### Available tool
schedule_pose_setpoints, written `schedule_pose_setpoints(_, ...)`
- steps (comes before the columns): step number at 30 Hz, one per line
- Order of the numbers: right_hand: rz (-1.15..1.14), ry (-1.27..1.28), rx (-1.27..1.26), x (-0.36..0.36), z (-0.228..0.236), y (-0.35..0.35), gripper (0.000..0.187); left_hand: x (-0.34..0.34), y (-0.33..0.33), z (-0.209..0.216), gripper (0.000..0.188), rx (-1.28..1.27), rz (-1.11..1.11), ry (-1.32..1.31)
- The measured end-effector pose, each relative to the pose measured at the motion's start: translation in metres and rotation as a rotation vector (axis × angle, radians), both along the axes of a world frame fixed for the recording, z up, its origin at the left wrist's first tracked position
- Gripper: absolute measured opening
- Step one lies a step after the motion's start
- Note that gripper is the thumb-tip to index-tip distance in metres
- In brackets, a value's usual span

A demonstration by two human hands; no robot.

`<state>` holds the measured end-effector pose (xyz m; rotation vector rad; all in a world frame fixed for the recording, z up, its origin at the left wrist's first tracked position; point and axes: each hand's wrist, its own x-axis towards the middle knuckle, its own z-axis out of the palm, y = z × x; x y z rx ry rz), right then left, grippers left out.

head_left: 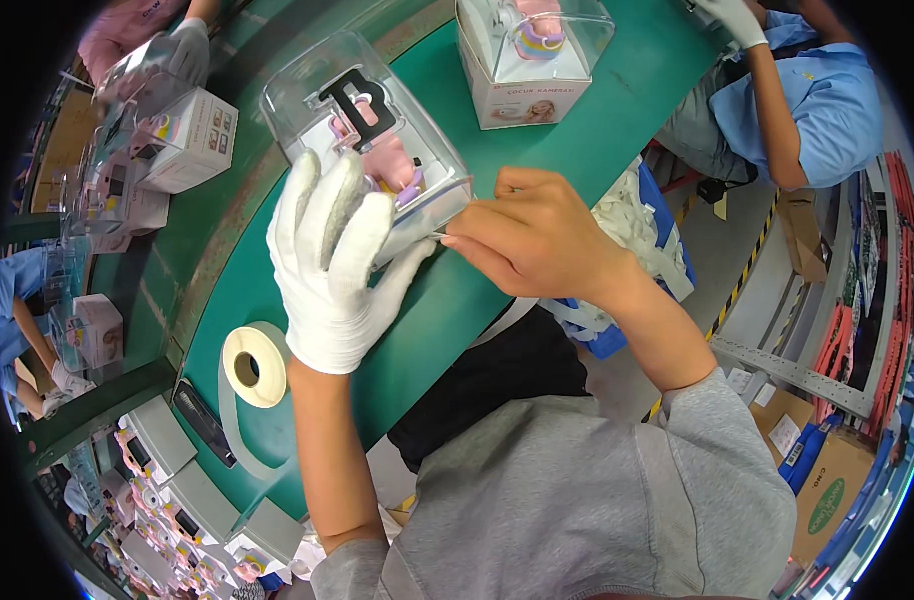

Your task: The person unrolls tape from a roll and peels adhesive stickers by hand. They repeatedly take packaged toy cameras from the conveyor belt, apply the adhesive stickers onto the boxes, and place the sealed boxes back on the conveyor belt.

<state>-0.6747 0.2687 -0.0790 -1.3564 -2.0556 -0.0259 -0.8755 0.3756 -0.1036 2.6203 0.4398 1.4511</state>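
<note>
A clear plastic display box lies tilted over the green table. Inside it sit a pink and purple toy camera and a black shape on the lid. My left hand, in a white glove, grips the box from its near left side, fingers spread over the top and thumb underneath. At the box's near right corner my bare right hand is closed, thumb and forefinger pinched together. Something thin and pale shows at those fingertips, too small to name.
On the green table are a roll of stickers with its strip trailing and a black tool. Another boxed toy camera stands at the far side. Several more line the left conveyor. A blue bin holds scrap strips. Co-workers sit nearby.
</note>
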Motion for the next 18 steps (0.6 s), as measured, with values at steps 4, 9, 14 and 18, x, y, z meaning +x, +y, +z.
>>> schedule_pose_setpoints(4, -0.047, -0.068, 0.107, 0.008, 0.006, -0.009, 0.02, 0.009, -0.008, -0.006, 0.092, 0.011, 0.051, -0.022)
schedule_pose_setpoints(9, -0.122, 0.117, 0.048, 0.015, 0.005, -0.023, 0.019, 0.015, -0.016, -0.008, 0.1, 0.07, 0.174, -0.053)
schedule_pose_setpoints(14, -0.153, 0.641, -0.104, 0.007, -0.017, -0.024, 0.009, -0.002, -0.012, -0.021, 0.071, 0.146, 0.189, -0.079)
schedule_pose_setpoints(18, -0.109, 0.722, -0.091, 0.011, -0.03, -0.028, 0.008, -0.018, -0.035, -0.048, 0.093, -0.413, 0.27, -0.099)
